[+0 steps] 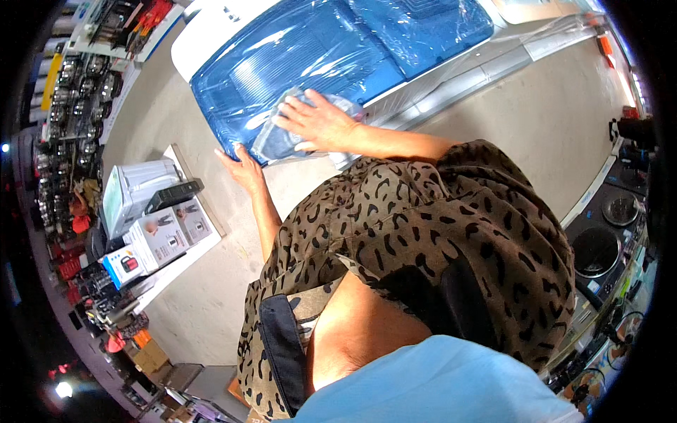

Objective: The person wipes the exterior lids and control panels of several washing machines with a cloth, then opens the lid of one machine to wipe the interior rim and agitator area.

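Observation:
My right hand lies spread on a folded grey-blue cloth, pressing it against a glossy blue lid or panel of a white appliance, perhaps a washing machine. Clear plastic film covers the blue surface. My left hand touches the near left corner of the blue panel, thumb and fingers apart, with no cloth in it. Part of the cloth is hidden under my right hand.
Boxed goods and a white appliance or case stand on a low platform at left. Shelves of glass-lidded pots line the far left. Cooktops are at right. Grey floor shows between the displays.

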`<state>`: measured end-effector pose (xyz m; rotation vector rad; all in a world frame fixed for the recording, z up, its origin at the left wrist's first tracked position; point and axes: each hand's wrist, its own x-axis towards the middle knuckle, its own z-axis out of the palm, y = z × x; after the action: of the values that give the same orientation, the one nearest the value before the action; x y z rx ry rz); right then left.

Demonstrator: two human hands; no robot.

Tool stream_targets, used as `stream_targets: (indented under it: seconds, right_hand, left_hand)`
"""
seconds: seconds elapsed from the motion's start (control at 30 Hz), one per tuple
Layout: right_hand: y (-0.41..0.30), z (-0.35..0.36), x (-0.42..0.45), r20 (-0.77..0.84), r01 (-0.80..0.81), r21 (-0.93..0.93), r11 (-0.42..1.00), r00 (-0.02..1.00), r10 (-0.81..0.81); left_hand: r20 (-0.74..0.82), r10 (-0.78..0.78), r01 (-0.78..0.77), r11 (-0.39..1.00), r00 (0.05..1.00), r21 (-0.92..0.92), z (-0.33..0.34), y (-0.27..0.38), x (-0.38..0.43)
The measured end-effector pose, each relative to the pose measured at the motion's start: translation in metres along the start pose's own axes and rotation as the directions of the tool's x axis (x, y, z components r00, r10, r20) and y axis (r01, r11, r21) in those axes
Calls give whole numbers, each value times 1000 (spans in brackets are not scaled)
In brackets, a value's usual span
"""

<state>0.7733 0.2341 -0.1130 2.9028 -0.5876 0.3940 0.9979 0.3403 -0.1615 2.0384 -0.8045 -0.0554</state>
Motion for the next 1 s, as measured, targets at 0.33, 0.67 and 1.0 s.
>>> stream_targets:
  seconds: [0.33,0.67,1.0]
  right_hand:
    - [101,-14,-97,-86,-150,-75,986,986,144]
    - [155,-20,-140,-126,-301,-30,953,947,295]
    - [140,23,-124,-381,-380,557,738,673,634]
  left_hand:
    - [-81,-164,152,980,983,-131,-47,-63,40]
    - [-430,-13,283,769,903,573,-111,-115,74]
    - [3,522,-498,813,853,301,-5,19,24]
